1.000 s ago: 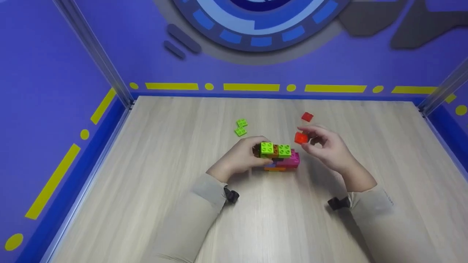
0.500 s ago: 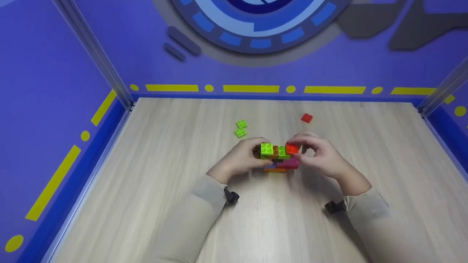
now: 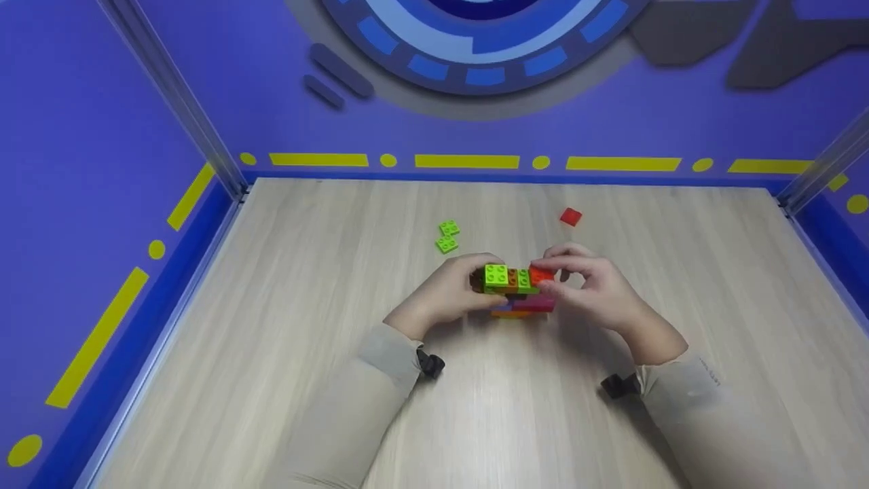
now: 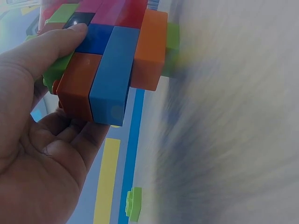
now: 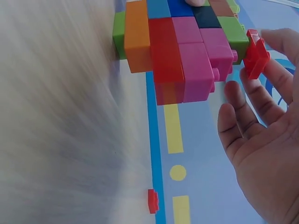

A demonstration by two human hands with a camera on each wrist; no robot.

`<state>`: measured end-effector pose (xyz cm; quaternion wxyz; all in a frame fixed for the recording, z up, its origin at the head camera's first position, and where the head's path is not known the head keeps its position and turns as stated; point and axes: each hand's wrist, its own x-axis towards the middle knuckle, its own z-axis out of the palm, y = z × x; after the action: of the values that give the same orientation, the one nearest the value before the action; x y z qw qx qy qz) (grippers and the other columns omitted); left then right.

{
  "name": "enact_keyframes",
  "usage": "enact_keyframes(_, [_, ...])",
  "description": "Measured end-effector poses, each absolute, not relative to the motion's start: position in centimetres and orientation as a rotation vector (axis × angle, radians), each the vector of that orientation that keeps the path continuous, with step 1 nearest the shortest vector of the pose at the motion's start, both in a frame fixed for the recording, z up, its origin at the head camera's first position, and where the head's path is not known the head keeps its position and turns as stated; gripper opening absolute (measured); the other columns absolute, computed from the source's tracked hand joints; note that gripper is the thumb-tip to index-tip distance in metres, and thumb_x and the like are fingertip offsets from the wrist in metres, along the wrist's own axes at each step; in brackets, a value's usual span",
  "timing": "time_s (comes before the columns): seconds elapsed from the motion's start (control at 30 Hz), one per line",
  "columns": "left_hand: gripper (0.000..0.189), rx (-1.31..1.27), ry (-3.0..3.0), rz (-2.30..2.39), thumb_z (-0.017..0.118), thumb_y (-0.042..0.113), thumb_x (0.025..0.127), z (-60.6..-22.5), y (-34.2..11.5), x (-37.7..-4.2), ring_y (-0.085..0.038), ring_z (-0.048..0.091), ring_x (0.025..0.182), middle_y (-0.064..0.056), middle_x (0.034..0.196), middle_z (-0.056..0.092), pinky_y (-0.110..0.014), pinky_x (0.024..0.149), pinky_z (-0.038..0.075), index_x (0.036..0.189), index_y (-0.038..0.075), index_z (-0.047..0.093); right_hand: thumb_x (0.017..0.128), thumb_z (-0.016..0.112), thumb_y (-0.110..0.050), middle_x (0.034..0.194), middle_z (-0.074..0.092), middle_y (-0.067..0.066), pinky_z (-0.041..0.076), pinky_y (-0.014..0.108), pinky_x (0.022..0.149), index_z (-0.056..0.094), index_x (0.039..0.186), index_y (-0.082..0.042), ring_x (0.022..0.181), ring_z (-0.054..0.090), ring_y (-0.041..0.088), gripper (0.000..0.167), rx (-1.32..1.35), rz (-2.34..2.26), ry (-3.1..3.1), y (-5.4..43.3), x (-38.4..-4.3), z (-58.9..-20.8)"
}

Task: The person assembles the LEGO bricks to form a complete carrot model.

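My left hand (image 3: 451, 292) grips the left end of a stacked toy-brick build (image 4: 110, 70), thumb along its near side and fingers behind. In the left wrist view the build shows brown, blue, orange, magenta, black and green bricks in layers. Thumb and fingertips of my right hand (image 3: 601, 288) pinch a small red brick (image 5: 256, 57) at the build's upper right. From the head view this brick covers the right part of a lime-green brick (image 3: 523, 278) on the top. Another lime-green brick (image 3: 495, 274) sits at the top left.
Two lime-green bricks, one farther (image 3: 449, 227) and one nearer (image 3: 447, 244), lie on the wooden table (image 3: 326, 272) behind my left hand. One loose red brick (image 3: 571, 216) lies at the back right. Blue walls (image 3: 475, 136) enclose the back and sides.
My right hand has brought the red brick left and toward me, from beside the build onto its top right end. The left hand has kept its hold in place.
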<state>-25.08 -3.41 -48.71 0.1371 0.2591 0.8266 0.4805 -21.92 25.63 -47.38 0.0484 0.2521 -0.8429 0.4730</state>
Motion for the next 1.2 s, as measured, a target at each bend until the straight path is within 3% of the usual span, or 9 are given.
enact_keyframes(0.43, [0.039, 0.755, 2.404, 1.397, 0.092, 0.026, 0.097, -48.7, -3.4, -24.9, -0.013, 0.069, 0.117, 0.007, 0.126, 0.077, -0.039, 0.115, 0.058, 0.133, 0.026, 0.075, 0.095, 0.090, -0.005, 0.123, 0.076, 0.007, 0.054, 0.022, 0.096, 0.087, 0.124, -0.011, 0.113, 0.064, 0.009, 0.030, 0.738, 1.458, -2.529, 25.0, -21.8, -47.5])
enact_keyframes(0.63, [0.038, 0.762, 2.401, 1.417, 0.092, 0.025, 0.097, -48.6, -3.5, -25.2, -0.013, 0.069, 0.115, 0.006, 0.125, 0.077, -0.038, 0.112, 0.058, 0.130, 0.025, 0.075, 0.099, 0.088, -0.010, 0.125, 0.077, 0.007, 0.054, 0.026, 0.101, 0.086, 0.126, -0.010, 0.117, 0.064, 0.007, 0.027, 0.725, 1.421, -2.584, 24.7, -22.1, -47.0])
enact_keyframes(0.83, [0.038, 0.761, 2.406, 1.403, 0.093, 0.026, 0.096, -48.6, -3.5, -25.3, -0.012, 0.069, 0.112, 0.007, 0.123, 0.077, -0.036, 0.106, 0.060, 0.129, 0.026, 0.074, 0.101, 0.085, -0.010, 0.126, 0.077, 0.008, 0.053, 0.021, 0.105, 0.083, 0.129, -0.009, 0.118, 0.066, 0.010, 0.028, 0.675, 1.551, -2.576, 24.5, -22.3, -47.7])
enact_keyframes(1.03, [0.042, 0.758, 2.424, 1.365, 0.093, 0.026, 0.097, -48.8, -3.5, -25.2, -0.013, 0.069, 0.119, 0.007, 0.127, 0.076, -0.040, 0.116, 0.057, 0.134, 0.026, 0.074, 0.097, 0.086, -0.001, 0.141, 0.072, 0.016, 0.054, 0.017, 0.110, 0.070, 0.146, -0.001, 0.124, 0.068, 0.011, 0.051, 0.664, 1.798, -2.526, 25.2, -22.6, -50.0])
enact_keyframes(1.1, [0.044, 0.748, 2.414, 1.366, 0.094, 0.027, 0.096, -48.8, -3.5, -25.2, -0.012, 0.068, 0.121, 0.007, 0.129, 0.075, -0.040, 0.118, 0.055, 0.136, 0.026, 0.074, 0.095, 0.087, -0.001, 0.142, 0.073, 0.014, 0.054, 0.018, 0.111, 0.066, 0.150, -0.001, 0.125, 0.069, 0.011, 0.059, 0.657, 1.826, -2.553, 25.5, -22.7, -50.7])
enact_keyframes(1.2, [0.049, 0.723, 2.365, 1.410, 0.096, 0.032, 0.093, -48.8, -3.7, -25.3, -0.013, 0.068, 0.122, 0.006, 0.132, 0.075, -0.038, 0.116, 0.056, 0.137, 0.025, 0.075, 0.095, 0.088, -0.001, 0.135, 0.077, 0.003, 0.053, 0.018, 0.112, 0.068, 0.148, -0.003, 0.125, 0.070, 0.011, 0.057, 0.664, 1.840, -2.591, 25.9, -22.9, -51.4])
